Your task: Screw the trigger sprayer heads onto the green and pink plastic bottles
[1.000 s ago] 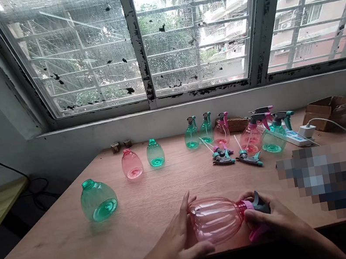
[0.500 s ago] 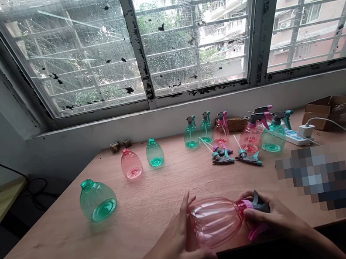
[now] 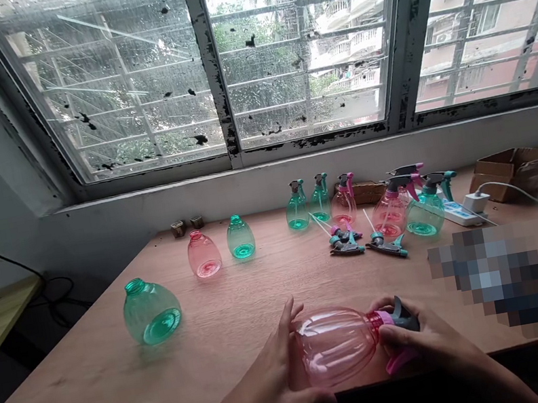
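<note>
A pink transparent spray bottle (image 3: 337, 345) lies on its side above the front edge of the table, base to the left. Its dark grey and pink spray head (image 3: 403, 318) points right. My left hand (image 3: 280, 364) cups the bottle's base, thumb below and fingers above. Around the collar, where the spray head meets the neck, my right hand (image 3: 420, 334) is closed with thumb and fingers. The pink trigger hangs below the right hand, partly hidden by it.
Headless bottles stand left: a large green bottle (image 3: 152, 310), a pink bottle (image 3: 204, 253) and a small green bottle (image 3: 240, 237). Loose spray heads (image 3: 345, 241) lie before several assembled spray bottles (image 3: 388, 209). A power strip (image 3: 460, 214) and cardboard box (image 3: 517, 174) are at right.
</note>
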`<control>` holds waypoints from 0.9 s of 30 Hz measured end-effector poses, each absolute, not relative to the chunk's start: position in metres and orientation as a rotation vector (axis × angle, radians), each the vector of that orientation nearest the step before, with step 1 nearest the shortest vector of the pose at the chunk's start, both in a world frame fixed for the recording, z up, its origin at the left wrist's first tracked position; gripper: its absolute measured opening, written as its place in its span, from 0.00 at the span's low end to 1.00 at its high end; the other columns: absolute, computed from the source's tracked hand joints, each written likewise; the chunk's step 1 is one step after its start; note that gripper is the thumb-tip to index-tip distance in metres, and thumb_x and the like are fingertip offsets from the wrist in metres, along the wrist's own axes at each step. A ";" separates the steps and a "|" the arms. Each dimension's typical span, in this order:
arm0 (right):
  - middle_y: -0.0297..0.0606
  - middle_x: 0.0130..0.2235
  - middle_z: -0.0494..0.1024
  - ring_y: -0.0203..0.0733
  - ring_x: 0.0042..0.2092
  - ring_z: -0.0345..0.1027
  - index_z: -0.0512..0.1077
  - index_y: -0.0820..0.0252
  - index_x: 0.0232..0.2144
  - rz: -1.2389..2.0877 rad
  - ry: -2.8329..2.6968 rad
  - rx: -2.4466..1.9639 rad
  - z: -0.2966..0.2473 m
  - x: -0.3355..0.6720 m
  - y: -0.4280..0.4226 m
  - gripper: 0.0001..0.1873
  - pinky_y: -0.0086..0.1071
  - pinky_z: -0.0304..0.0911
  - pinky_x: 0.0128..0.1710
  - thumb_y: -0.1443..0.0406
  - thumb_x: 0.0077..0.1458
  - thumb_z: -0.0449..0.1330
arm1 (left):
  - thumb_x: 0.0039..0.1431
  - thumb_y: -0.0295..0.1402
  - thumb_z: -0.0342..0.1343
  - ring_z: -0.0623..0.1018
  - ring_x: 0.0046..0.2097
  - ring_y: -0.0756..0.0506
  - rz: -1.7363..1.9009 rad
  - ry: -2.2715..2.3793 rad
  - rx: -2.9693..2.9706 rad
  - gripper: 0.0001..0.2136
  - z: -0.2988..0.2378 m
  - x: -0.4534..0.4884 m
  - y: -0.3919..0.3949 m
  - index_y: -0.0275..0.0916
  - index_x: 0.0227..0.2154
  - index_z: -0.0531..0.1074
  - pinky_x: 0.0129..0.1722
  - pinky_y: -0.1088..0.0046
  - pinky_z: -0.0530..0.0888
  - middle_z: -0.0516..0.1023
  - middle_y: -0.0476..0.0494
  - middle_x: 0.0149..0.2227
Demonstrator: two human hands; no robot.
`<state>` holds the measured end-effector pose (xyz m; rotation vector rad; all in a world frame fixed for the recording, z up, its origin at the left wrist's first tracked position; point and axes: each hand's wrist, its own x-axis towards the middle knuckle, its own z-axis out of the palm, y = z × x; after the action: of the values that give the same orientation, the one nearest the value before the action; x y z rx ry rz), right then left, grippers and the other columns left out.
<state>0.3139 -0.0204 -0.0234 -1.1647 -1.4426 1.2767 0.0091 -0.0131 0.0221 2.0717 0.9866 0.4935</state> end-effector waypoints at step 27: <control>0.32 0.25 0.72 0.41 0.27 0.65 0.74 0.61 0.37 1.229 -1.415 -1.217 -0.013 0.309 -0.025 0.25 0.31 0.59 0.28 0.47 0.47 0.68 | 0.59 0.43 0.63 0.48 0.71 0.37 0.430 1.031 2.135 0.51 0.025 0.008 -0.013 0.50 0.69 0.25 0.69 0.53 0.50 0.40 0.41 0.73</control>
<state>0.3092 -0.0254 -0.0126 -1.2166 -1.4146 1.2292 0.0084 -0.0129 0.0253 2.1350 1.0311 0.4303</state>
